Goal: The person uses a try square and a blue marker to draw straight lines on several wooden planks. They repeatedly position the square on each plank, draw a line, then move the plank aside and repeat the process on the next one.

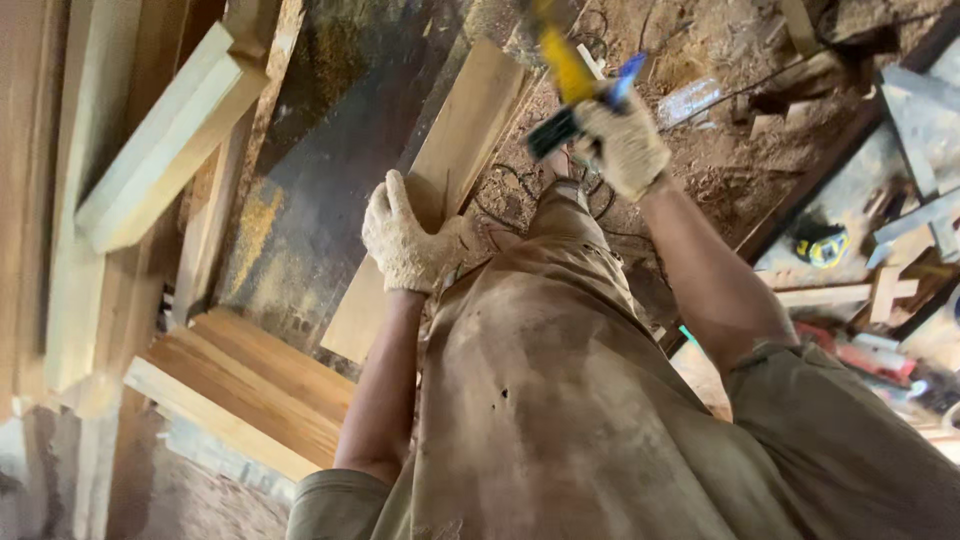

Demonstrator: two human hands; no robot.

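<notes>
Left hand [405, 240]: gloved; fingers [385, 205] are wrapped over the near edge of the wooden board [470, 120], so it is steadied.
Right hand [625, 145]: gloved; fingers are clamped on a yellow-and-blue tool [570, 75], held just beyond the board's far edge.
Board: leaned upright against the dark panel [330, 150], beyond the left fingertips.

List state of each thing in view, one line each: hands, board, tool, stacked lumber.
left hand: gloved, gripping the edge of the board
right hand: gloved, closed on the tool
board: tilted, held at one side
yellow and blue tool: held up, off the board
stacked planks: lying flat, untouched
tape measure: lying on the sawdust floor
</notes>
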